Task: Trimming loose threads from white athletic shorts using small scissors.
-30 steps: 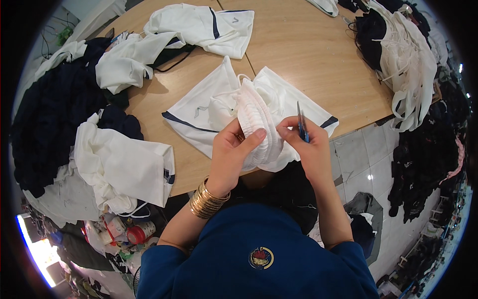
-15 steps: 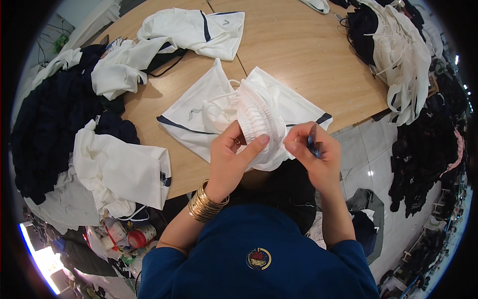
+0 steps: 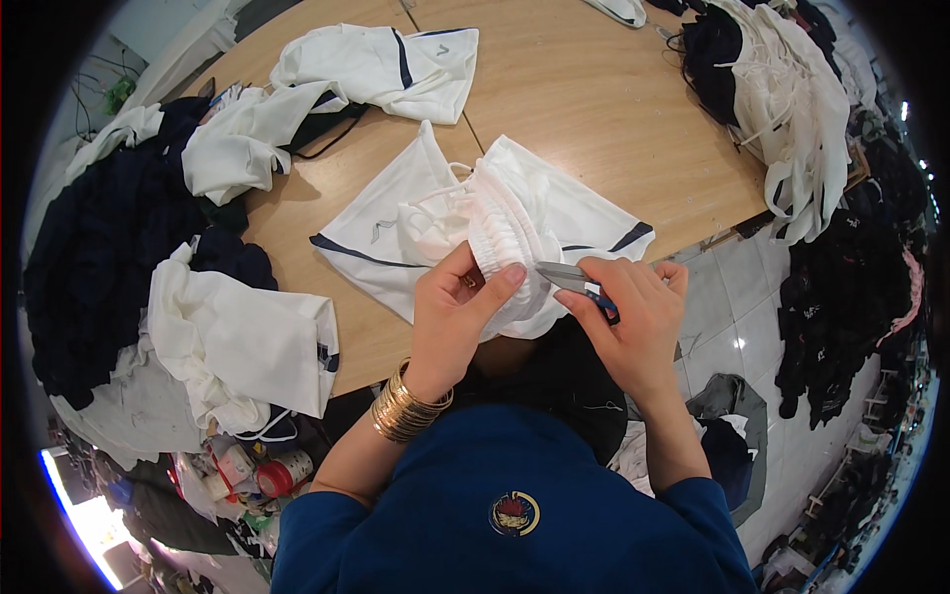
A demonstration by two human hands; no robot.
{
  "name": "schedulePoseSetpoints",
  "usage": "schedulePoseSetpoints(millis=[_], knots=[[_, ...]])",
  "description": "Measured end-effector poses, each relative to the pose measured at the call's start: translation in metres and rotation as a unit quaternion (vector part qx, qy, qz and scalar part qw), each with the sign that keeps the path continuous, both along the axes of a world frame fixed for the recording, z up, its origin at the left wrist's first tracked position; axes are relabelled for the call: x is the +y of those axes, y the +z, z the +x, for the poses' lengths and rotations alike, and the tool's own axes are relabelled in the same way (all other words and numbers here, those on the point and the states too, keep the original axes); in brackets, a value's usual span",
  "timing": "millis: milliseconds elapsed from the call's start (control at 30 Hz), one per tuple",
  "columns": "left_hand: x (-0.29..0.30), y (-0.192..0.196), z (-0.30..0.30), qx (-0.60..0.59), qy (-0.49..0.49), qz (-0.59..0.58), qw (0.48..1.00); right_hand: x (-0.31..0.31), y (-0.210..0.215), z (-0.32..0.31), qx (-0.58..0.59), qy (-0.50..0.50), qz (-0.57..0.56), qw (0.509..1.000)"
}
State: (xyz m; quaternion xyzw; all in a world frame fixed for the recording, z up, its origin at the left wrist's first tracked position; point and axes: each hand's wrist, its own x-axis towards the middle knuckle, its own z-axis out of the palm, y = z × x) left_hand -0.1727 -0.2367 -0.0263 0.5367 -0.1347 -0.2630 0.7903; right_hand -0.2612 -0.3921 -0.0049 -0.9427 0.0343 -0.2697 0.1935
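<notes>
While the left hand [image 3: 450, 312] pinches the gathered elastic waistband [image 3: 498, 236] between thumb and fingers, presumably to keep it steady, the right hand [image 3: 635, 315] is curled around small scissors [image 3: 562, 274], their blades pointing left at the waistband; whether they touch it is unclear. The white drawstring shorts [image 3: 589, 198] lie mid-frame at the bench [image 3: 604, 119] edge, legs fanned sideways, apparently leaving the waistband within easy reach.

Head-worn wide fisheye, left one of a side-by-side pair, upright, looking steeply down over the wearer's blue shirt [image 3: 426, 485]. Left hand [image 3: 450, 317] and right hand [image 3: 635, 322] fairly near, mid-picture; wooden table [image 3: 594, 109] beyond, tiled floor [image 3: 717, 322] off right; straight edges bend outward.
</notes>
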Motion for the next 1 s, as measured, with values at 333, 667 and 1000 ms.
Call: schedulePoseSetpoints(millis=[333, 667, 1000], knots=[[-0.008, -0.002, -0.010, 0.167, -0.004, -0.082, 0.983, 0.011, -0.008, -0.001, -0.045, -0.051, 0.007, 0.998], [-0.016, -0.008, -0.017, 0.189, 0.004, -0.134, 0.973, 0.020, -0.008, -0.004, -0.020, -0.095, 0.068, 0.993], [-0.018, -0.008, -0.019, 0.163, 0.018, -0.122, 0.979, 0.017, -0.014, -0.003, -0.074, -0.096, 0.018, 0.992]])
